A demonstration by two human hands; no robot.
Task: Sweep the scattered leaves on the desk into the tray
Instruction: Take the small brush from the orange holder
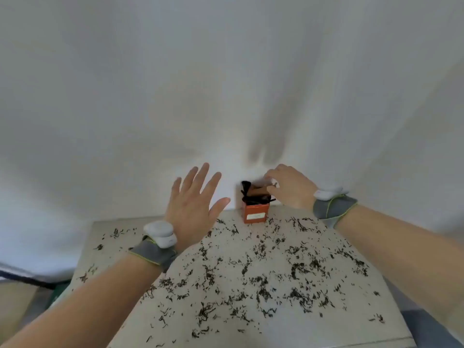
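Leaves (261,280), dark, thin and curled, lie scattered over most of the desk (276,332) in the head view. They are thickest through the middle and right and thinner toward the left edge. They look dry, nearly weightless and brittle. By my judgement they will slide easily under a brush but scatter at any quick stroke, and pinching them up singly would be slow. No tray is in view.

The left hand (190,209) hovers above the desk's far left part, its fingers (200,177) straight and spread, holding nothing. The right hand (291,187) reaches to the orange box (254,214) at the desk's far edge, fingers curled over the dark tools (253,195) standing in it. Blur hides whether they grip one.

The desk top is pale, smooth and matt. A plain white wall (226,71) rises right behind the box.
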